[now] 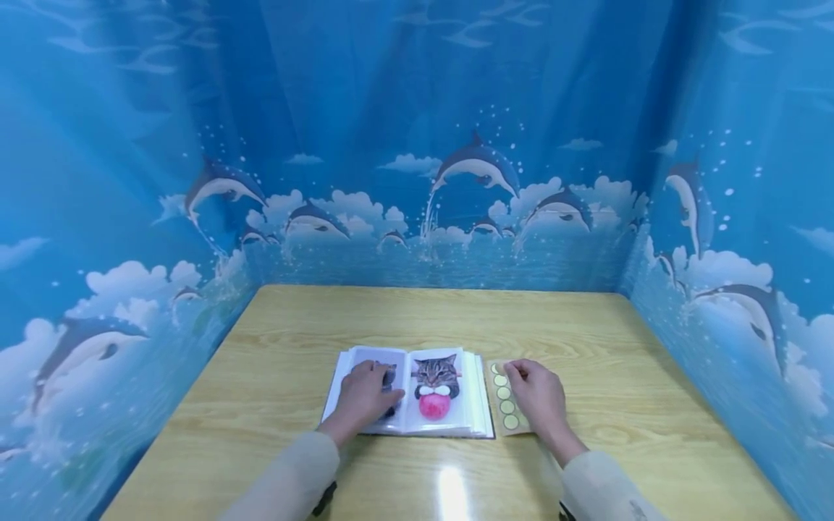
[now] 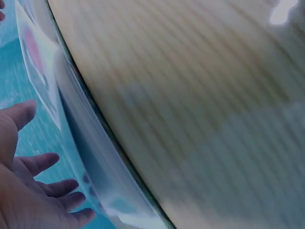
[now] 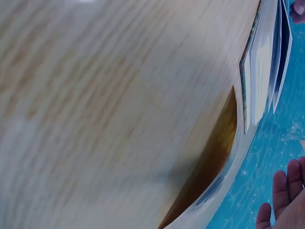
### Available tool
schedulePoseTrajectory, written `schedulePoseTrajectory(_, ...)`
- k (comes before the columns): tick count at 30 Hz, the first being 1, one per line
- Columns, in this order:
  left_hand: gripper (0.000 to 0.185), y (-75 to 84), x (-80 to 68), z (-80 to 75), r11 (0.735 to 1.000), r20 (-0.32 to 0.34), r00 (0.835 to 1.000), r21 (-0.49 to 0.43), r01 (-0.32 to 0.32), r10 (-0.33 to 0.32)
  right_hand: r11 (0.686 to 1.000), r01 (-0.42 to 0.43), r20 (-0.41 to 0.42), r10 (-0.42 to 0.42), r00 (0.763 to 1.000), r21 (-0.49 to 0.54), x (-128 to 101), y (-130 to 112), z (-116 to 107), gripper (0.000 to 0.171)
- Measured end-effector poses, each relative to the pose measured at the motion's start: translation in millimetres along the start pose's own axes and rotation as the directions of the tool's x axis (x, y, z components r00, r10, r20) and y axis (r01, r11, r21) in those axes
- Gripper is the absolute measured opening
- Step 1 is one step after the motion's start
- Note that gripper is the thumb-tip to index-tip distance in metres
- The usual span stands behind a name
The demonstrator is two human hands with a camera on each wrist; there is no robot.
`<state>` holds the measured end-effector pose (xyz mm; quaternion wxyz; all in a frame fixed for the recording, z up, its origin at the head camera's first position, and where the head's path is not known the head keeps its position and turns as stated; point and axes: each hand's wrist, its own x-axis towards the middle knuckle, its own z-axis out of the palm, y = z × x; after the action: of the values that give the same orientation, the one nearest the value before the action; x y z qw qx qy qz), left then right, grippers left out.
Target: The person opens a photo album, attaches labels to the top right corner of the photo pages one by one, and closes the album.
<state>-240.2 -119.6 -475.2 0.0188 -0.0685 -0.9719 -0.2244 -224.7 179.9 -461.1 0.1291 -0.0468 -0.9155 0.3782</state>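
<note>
A photo album (image 1: 439,427) lies spread on the table, its right page showing a tabby cat above a pink ball (image 1: 434,407). My left hand (image 1: 366,391) rests over the left page with fingers spread, covering much of that picture; the left wrist view shows its fingers extended at the album's edge. To the album's right is a sheet of round, pale yellow stickers (image 1: 510,421). My right hand (image 1: 537,393) is over its right side, thumb and forefinger pinching a sticker near the top; the fingertips hide most of it. The sheet's near edge (image 3: 217,152) bows up off the table.
The wooden table (image 1: 313,318) extends around the album, with a bright reflection at its front. Blue dolphin-print curtains (image 1: 404,145) stand behind the table and along both sides. Pale sleeves (image 1: 293,470) cover both forearms.
</note>
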Motion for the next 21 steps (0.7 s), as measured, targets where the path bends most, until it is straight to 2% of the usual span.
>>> schedulePoseTrajectory(4,0.066,-16.1,-5.5,-4.1,0.999,0.007,0.999,0.019,0.046,-0.046,1.0,0.023,0.015,-0.023,1.0,-0.002,2.8,-7.7,6.8,0.023)
schedulePoseTrajectory(8,0.07,-22.2,-9.2,-6.8,0.993,0.054,0.992,-0.033,0.115,-0.113,0.998,0.061,0.018,-0.06,0.998,-0.029,8.2,-21.6,16.9,0.021)
schedulePoseTrajectory(11,0.073,-24.3,-11.0,-7.6,0.989,0.076,0.989,-0.066,0.134,-0.129,0.993,0.102,0.024,-0.1,0.995,-0.058,13.2,-35.6,25.9,0.021)
schedulePoseTrajectory(14,0.073,-27.3,-12.6,-8.1,0.99,0.074,0.991,-0.076,0.119,-0.114,0.987,0.145,0.037,-0.143,0.989,-0.075,18.9,-48.8,37.0,0.02)
schedulePoseTrajectory(21,0.069,-41.1,-16.9,-11.9,0.997,0.077,0.997,-0.065,0.033,-0.028,0.968,0.213,0.117,-0.198,0.973,-0.131,28.9,-68.5,64.3,0.021)
